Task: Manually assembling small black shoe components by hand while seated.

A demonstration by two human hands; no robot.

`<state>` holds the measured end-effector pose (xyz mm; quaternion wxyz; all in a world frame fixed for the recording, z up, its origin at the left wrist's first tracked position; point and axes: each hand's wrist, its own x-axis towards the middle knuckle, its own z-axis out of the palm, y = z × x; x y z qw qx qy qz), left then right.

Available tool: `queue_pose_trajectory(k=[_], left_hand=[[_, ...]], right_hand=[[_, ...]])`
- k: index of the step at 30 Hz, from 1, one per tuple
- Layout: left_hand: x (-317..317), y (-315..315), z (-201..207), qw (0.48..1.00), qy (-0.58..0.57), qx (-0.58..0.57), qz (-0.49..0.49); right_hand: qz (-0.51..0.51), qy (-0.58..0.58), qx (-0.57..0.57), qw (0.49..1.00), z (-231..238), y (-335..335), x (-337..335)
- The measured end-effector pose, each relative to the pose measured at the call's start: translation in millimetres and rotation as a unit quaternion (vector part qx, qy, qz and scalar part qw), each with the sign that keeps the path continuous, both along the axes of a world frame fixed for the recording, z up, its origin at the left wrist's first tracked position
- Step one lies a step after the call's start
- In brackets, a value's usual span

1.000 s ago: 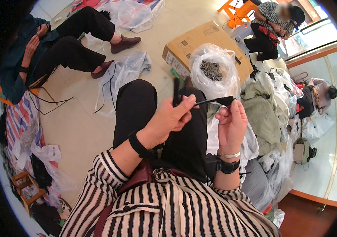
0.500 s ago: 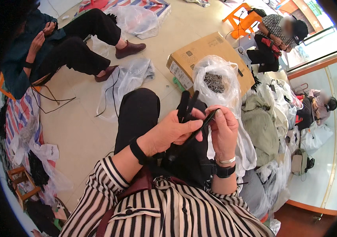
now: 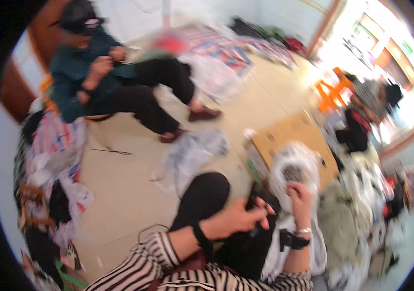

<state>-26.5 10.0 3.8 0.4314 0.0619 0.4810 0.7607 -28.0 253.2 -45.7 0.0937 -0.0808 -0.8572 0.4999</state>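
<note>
Left hand (image 3: 240,217): grip closed around a black strap (image 3: 251,195), held above the right thigh of the black trousers (image 3: 199,201). Strap is narrow and plain dark; one end sticks up past the thumb, the rest is hidden by the fingers or merges with the trousers. Blurred, so can't tell if it's one piece or several.

Right hand (image 3: 300,196): raised, fingertips bunched at the near side of the whitish plastic bag (image 3: 309,156). Can't tell whether that grip has anything in it, or whether it touches the bag. Bag is open, grey bits (image 3: 293,173) inside; it overlaps the brown cardboard box (image 3: 284,135) in this view.

Labels: box has faint dark marks on top, too blurred to read. Black cap (image 3: 77,19) on the seated co-worker (image 3: 71,94) at left has a small pale patch, also unreadable.
</note>
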Motion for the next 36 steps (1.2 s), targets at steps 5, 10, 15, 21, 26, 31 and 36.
queue_pose_trajectory(k=[5,10,15,21,26,31,36], left_hand=[[-2.2,10.5,-26.0,0.997,-0.015,0.075,-0.009],[-6.5,2.9,-30.6,0.998,0.002,0.046,0.044],[-9.9,-6.5,-33.7,0.998,-0.003,0.028,0.062],[-7.7,7.1,-31.2,0.998,0.016,0.057,0.027],[3.3,2.8,-22.7,0.997,0.033,0.056,0.032],[16.0,4.7,-23.4,0.996,0.049,0.070,0.022],[31.2,11.7,-5.8,0.991,0.130,0.032,-0.010]], right_hand=[[0.015,-0.059,0.366,0.928,-74.0,95.7,-68.7],[-0.072,-0.064,0.411,0.906,-132.7,120.2,-103.2],[-0.062,-0.051,0.388,0.918,-108.0,97.5,-109.2],[-0.046,-0.006,0.219,0.975,-116.1,147.2,-97.4],[-0.081,-0.077,-0.454,0.884,-63.8,90.8,-66.0],[-0.064,0.019,-0.562,0.825,-53.9,61.6,-34.3],[0.038,0.088,-0.591,0.801,-54.6,30.0,18.5]])
